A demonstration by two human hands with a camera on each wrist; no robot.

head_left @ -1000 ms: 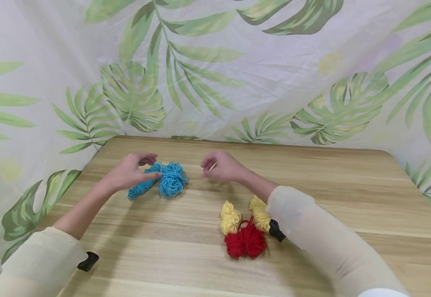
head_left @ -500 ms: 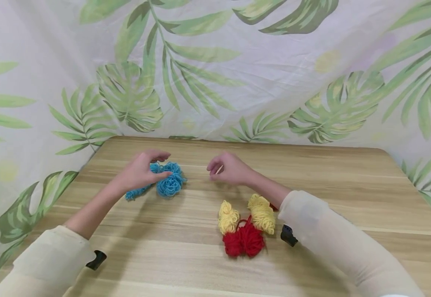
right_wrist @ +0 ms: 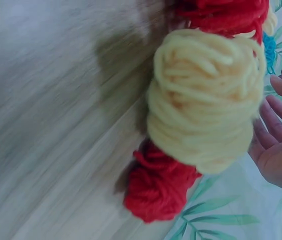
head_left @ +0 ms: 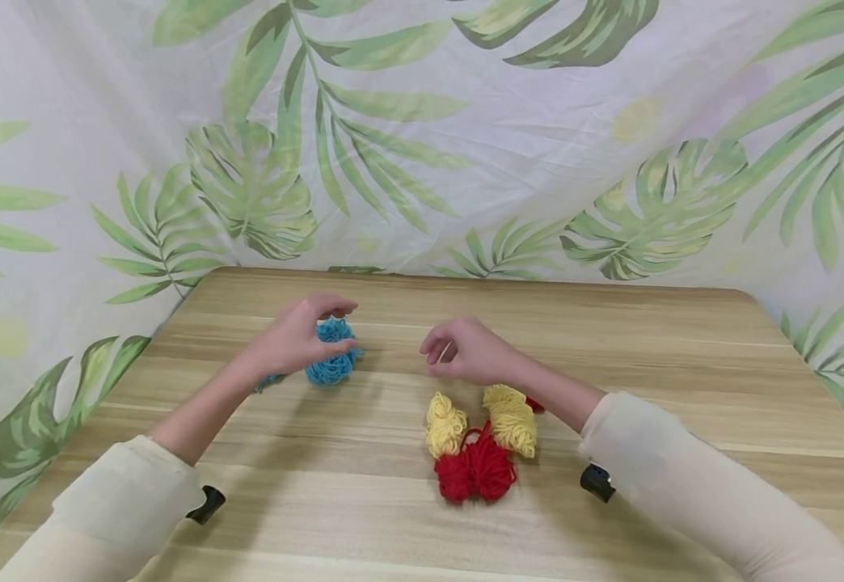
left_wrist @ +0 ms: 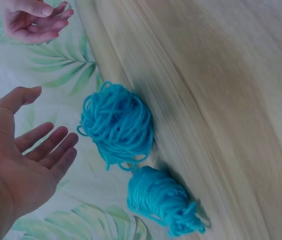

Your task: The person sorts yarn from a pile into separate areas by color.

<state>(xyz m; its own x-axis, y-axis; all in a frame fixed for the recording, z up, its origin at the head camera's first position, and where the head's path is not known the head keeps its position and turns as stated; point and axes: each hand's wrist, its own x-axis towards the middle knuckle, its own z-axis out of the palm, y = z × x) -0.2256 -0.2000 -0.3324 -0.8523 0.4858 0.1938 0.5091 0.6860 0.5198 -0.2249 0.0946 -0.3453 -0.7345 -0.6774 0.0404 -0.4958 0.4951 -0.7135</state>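
My left hand point(head_left: 294, 339) hovers over two blue yarn bundles with its fingers loosely spread and nothing in them. The rounder blue ball point(head_left: 330, 372) shows between its thumb and fingers in the head view. Most of the longer blue skein point(left_wrist: 163, 197) is hidden behind that hand there, but the left wrist view shows it whole. To the right, my right hand point(head_left: 474, 353) hangs above the table with relaxed, bent fingers, holding nothing. Nearer me lie a small yellow bundle point(head_left: 445, 424), a larger yellow skein point(head_left: 511, 420) and a red bundle point(head_left: 474, 469), grouped closely.
Another red yarn bundle point(right_wrist: 156, 187) lies beside the larger yellow skein, mostly covered by it and the right forearm in the head view. The wood-grain table point(head_left: 647, 347) ends at a leaf-print cloth point(head_left: 393, 162) at the back. Black wrist pieces point(head_left: 597, 482) sit under the sleeves.
Both hands have moved to the right, the right one also slightly toward me. The left hand now covers more of the blue yarn. The larger yellow skein has come out from behind the right sleeve.
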